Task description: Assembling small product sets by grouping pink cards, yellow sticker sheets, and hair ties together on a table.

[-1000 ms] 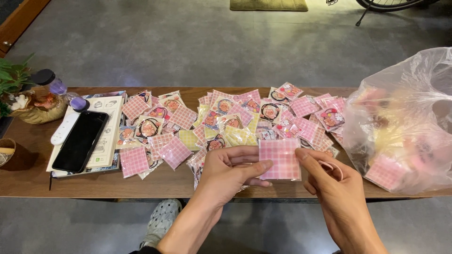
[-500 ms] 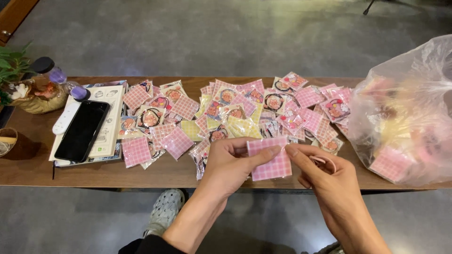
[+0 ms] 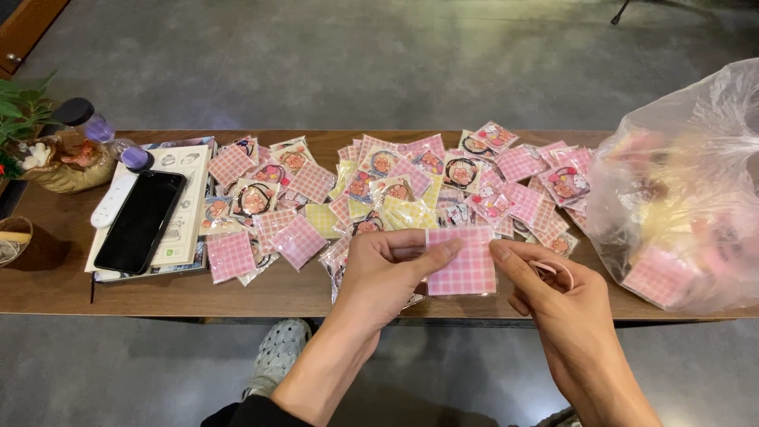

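While many small packets lie spread across the brown wooden desk [image 3: 261, 289], the left hand [image 3: 385, 273] and right hand [image 3: 553, 296] pinch a pink checked square plastic packet [image 3: 462, 261] above its near edge; the right hand's fingers [image 3: 514, 265] perhaps also curl around a thin pink ring [image 3: 553, 269].

A single head-worn camera looks steeply down and forward from above the wooden table [image 3: 47, 285], close enough that the left hand [image 3: 387, 273] and right hand [image 3: 553, 296] fill the lower centre. Its far edge and the grey floor [image 3: 356, 63] beyond occupy the upper frame.
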